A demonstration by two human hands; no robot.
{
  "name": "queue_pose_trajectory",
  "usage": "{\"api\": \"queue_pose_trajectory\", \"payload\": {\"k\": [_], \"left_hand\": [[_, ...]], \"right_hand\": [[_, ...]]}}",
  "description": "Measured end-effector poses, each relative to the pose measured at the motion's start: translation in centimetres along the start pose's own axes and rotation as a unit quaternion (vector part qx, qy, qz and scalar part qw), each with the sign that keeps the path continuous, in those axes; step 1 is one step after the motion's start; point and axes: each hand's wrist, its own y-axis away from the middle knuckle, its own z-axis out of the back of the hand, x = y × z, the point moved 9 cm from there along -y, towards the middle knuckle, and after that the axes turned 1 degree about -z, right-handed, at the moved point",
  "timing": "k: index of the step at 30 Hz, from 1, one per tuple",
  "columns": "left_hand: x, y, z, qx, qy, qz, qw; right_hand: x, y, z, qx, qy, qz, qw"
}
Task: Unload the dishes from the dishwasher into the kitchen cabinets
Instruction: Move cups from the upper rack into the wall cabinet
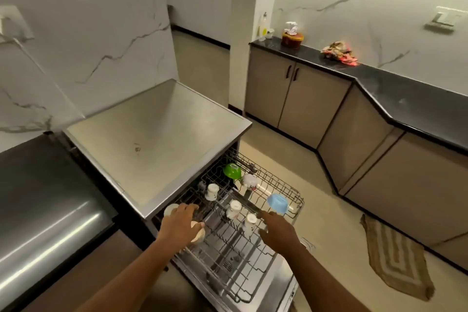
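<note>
Left hand point(180, 226): grip curled over a cream cup point(198, 235) at the rack's left edge; a loose hold could drop it onto the wires
Rack point(253, 256): pulled out over the open door; upturned cups point(234, 208) stand close, easily knocked
Right hand point(277, 229): fingers stretched toward a white cup point(250, 221), grip apparently holding nothing; reaching could topple it
Blue bowl point(278, 203): near the rack's right edge; a jolt may tip it out

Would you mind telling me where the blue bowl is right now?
In the head view, the blue bowl sits upside down at the right edge of the pulled-out dishwasher rack, just beyond the right hand and right of the white cups.
</note>
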Motion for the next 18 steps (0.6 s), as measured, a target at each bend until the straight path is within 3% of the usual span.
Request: {"api": "queue_pose_trajectory", "payload": {"k": [10,18], "left_hand": [[-2.6,-2.3,-5.3,0.008,0.164,0.165,0.972],[-4.0,-1.7,-9.1,-0.032,0.253,0.279,0.926]], "right_hand": [[-6.4,-8.0,2.6,0.042,0.041,0.115,0.992],[-7.9,-10.8,-1.1,0.154,0.039,0.18,0.971]]}}
